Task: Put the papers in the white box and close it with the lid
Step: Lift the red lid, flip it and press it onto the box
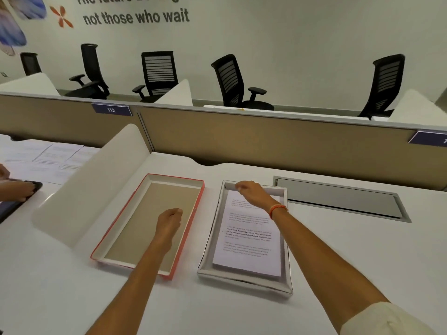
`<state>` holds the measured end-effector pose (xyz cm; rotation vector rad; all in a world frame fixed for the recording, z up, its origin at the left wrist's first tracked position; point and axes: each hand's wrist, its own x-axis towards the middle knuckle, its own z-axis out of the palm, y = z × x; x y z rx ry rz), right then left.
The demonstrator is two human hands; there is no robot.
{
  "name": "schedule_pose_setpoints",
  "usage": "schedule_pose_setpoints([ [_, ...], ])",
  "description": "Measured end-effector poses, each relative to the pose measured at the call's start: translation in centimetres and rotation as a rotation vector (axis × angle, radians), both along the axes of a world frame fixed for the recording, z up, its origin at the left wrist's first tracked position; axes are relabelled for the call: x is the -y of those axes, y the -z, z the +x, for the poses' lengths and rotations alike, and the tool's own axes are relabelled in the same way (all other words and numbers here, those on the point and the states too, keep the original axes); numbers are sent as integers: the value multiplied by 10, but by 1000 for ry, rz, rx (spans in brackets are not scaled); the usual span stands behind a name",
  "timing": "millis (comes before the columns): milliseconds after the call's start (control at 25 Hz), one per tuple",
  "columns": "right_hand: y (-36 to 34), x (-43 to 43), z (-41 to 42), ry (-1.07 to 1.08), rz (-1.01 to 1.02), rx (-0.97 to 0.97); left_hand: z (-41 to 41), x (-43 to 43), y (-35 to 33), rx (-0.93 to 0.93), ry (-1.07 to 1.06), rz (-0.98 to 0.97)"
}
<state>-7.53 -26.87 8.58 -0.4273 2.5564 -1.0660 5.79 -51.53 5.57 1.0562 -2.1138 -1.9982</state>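
Observation:
A shallow white box [207, 252] lies on the desk right of centre, with a stack of printed papers [249, 240] flat inside it. My right hand [249, 193] hovers over the far end of the box, fingers curled down at the papers' top edge; whether it touches them is unclear. To the left lies the lid [108, 233], upside down, red outside with a brown inner face. My left hand [169, 222] is over the lid's inside near its right wall, fingers loosely curled, holding nothing.
A curved white divider [96, 184] stands left of the lid. Beyond it another person's hands [14, 189] rest by a dark device, with more papers [48, 155] spread out. A grey cable hatch [338, 198] is set in the desk at right. A tan partition [242, 139] backs the desk.

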Motion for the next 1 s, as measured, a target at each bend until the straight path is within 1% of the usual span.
schedule_pose_setpoints([
  [120, 10, 47, 24, 47, -65, 43, 0, 55, 6, 26, 43, -208],
  [280, 29, 109, 53, 128, -114, 93, -4, 123, 21, 11, 93, -462],
  [360, 39, 132, 68, 178, -147, 129, -5, 154, 30, 27, 122, -554],
  [520, 58, 159, 92, 283, -157, 186, -2, 204, 47, 92, 170, -638],
  [600, 66, 168, 103, 331, -176, 220, 2, 221, 56, 136, 211, -718],
  [720, 78, 177, 119, 389, -209, 262, 10, 242, 69, 256, 247, -809],
  [840, 86, 185, 129, 434, -227, 289, 13, 257, 81, 321, 264, -827],
  [1000, 94, 192, 141, 474, -214, 307, 15, 267, 95, 307, 325, -826],
])
